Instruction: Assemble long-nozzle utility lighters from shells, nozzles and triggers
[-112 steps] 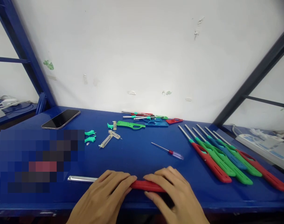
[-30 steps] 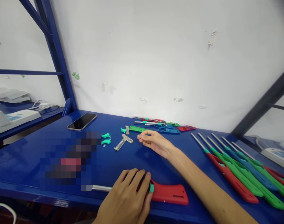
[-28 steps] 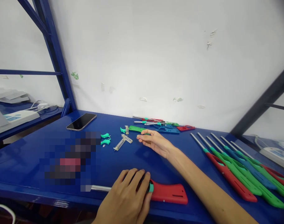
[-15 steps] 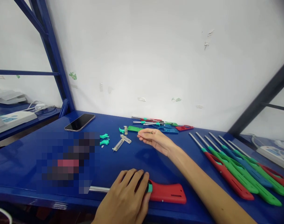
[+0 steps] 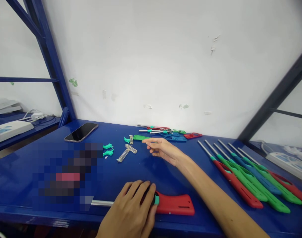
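Observation:
My left hand [image 5: 131, 210] lies over a red long-necked lighter [image 5: 177, 204] at the table's front edge, its fingers closed around the trigger-loop part. The metal tube [image 5: 102, 203] comes out to the left of it. My right hand [image 5: 163, 148] reaches over the middle of the table, fingers stretched and slightly bent, with nothing visible in them. Its fingertips are near a green handle half [image 5: 138, 137]; I cannot tell whether they touch. Left of them lie several clear fuel tanks [image 5: 123, 155] and teal triggers [image 5: 108, 153].
Several finished-looking lighters [image 5: 240, 180] lie side by side at the right. Loose lighter parts [image 5: 175, 138] lie along the wall. A phone [image 5: 81, 132] rests at the back left, behind a blurred patch [image 5: 67, 177]. Blue frame posts [image 5: 53, 59] flank the table.
The whole view has shifted slightly. My right hand's fingertips have moved a little left toward the green handle half, and its fingers look more spread. My left hand stays on the red lighter.

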{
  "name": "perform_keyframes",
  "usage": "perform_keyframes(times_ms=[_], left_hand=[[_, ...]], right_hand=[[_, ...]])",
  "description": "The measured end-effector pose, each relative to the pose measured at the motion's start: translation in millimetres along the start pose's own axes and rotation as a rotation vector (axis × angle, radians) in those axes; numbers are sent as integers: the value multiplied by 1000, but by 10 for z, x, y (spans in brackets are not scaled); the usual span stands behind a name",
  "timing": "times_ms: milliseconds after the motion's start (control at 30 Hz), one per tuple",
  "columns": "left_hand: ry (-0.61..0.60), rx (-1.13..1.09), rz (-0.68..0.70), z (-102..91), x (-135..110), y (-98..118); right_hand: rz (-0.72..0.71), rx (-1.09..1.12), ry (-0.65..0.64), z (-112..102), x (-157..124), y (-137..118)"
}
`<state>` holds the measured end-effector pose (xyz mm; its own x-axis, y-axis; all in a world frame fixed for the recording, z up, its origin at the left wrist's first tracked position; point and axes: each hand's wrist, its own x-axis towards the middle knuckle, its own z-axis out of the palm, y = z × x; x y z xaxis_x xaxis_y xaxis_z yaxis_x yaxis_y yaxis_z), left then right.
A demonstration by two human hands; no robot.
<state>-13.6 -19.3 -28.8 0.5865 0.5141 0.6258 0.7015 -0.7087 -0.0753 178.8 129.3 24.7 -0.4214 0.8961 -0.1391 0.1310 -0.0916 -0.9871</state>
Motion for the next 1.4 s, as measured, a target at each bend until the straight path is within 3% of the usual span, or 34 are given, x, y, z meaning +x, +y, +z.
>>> perform_keyframes(times_ms=[267, 800, 1067, 1200, 1300, 1400], left_hand=[[16, 15, 14, -11, 16, 8], [-1, 16, 34, -11, 9, -34], [-2, 8, 27, -17, 0, -31], [5, 7, 25, -24, 17, -35], [18, 2, 21, -40, 38, -28], [29, -11, 25, -51, 42, -16]], right_hand=[[27, -153, -36, 8, 13, 22], [-169, -444, -65, -94, 63, 102], [-229, -588, 88, -38, 118, 206], [-254, -596, 171, -9, 69, 116], [-316, -556, 262, 11, -92, -79], [-396, -476, 383, 34, -436, -270]])
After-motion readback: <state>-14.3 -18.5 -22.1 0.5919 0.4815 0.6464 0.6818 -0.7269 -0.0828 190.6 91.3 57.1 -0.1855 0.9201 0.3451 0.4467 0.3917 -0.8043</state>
